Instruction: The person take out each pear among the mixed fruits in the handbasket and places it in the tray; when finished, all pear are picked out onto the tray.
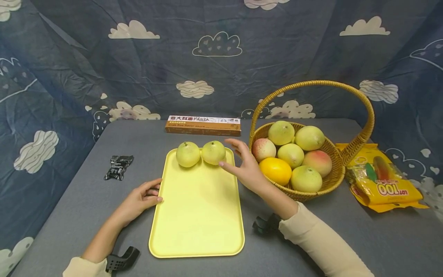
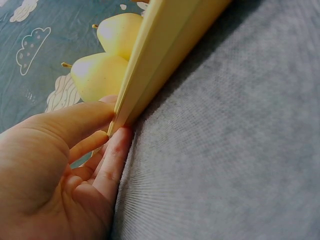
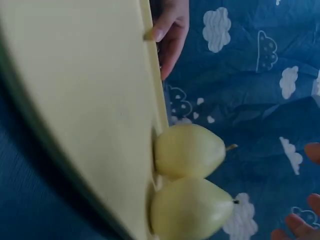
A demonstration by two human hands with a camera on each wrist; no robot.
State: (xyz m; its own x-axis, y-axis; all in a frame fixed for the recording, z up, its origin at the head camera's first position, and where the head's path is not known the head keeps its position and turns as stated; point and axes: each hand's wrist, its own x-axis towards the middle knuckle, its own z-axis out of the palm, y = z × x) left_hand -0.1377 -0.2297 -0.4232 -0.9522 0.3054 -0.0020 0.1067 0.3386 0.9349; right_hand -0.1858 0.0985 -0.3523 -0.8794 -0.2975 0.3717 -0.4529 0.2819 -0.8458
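My left hand [image 1: 140, 198] pinches the left rim of a yellow tray [image 1: 194, 215], thumb on top and fingers at the side and underneath, as the left wrist view shows. Two pale green, pear-shaped fruits with short stems stand side by side at the tray's far end, the left fruit [image 1: 188, 154] and the right fruit [image 1: 213, 152]. Beside the right fruit is my right hand [image 1: 247, 169], its fingers spread and its thumb close to the fruit's side. In the right wrist view its fingertips [image 3: 300, 227] show apart from both fruits, holding nothing.
A wicker basket [image 1: 337, 181] with a tall handle stands right of the tray, filled with green fruits, reddish peaches and a yellow-orange fruit. A pasta box [image 1: 203, 126] lies behind the tray. A black packet [image 1: 119, 167] lies at left, a yellow bag [image 1: 384, 181] at far right.
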